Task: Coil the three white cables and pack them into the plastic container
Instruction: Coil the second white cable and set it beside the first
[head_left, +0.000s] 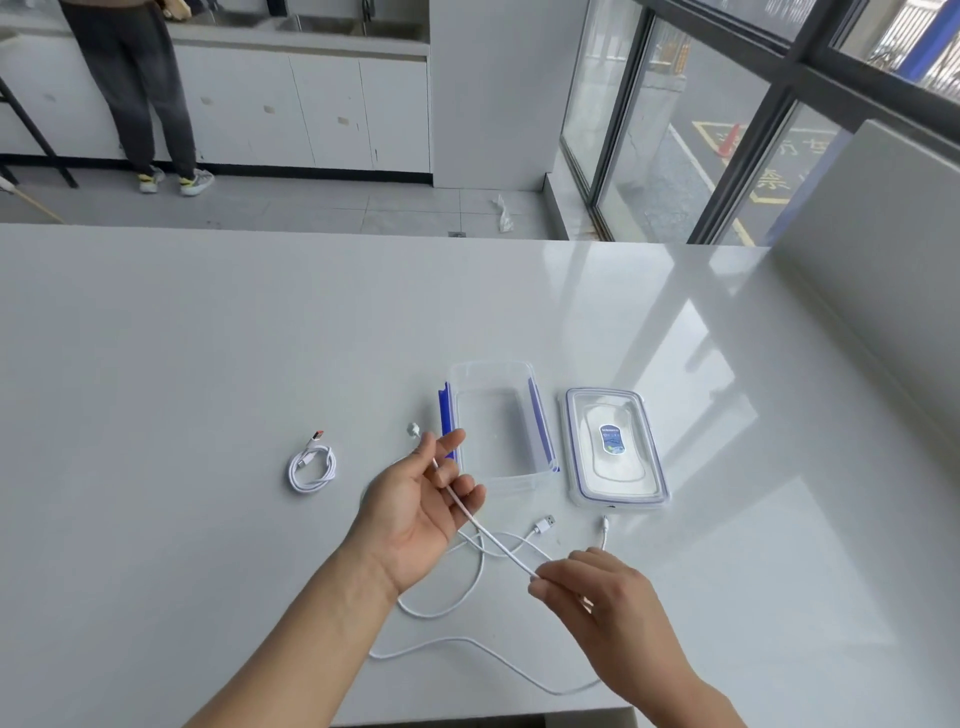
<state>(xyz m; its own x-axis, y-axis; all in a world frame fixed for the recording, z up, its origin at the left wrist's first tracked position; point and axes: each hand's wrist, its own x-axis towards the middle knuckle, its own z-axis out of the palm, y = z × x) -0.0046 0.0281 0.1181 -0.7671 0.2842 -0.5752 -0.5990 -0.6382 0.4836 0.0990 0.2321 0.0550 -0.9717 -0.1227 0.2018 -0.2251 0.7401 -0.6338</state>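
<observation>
Worktop (208, 338): glossy, white.

Held item: a thin white cable (498, 543), stretched straight between both hands, raised above the surface.
- Left hand (415, 512): palm up, near the container's blue clasp. Grip closed. The cable runs under the thumb and across the curled fingers, and its small white connector (414, 430) sticks out past the thumb.
- Right hand (608, 608): palm down, nearer the body. Grip closed, with thumb and forefinger pinching the cable's lower stretch at their tips.

Second cable: a white cable wound into a neat oval coil (311, 467). It lies flat on the worktop, well left of the left hand, with its red-tipped plug pointing away.

Third cable: a loose white cable with a USB plug (544, 525), uncoiled on the worktop under and between the hands. Several slack strands cross here, so I cannot tell which loop belongs to which cable. One thin end points toward the lid.

Clear rectangular plastic container with blue side clasps (493, 431): open, upright, just beyond the left hand. No cable inside.

Clear lid with blue seal and oval label (613, 447): flat on the worktop, just right of the container, not touching it.

Background: a standing person in dark trousers (135, 93) at white cabinets.
</observation>
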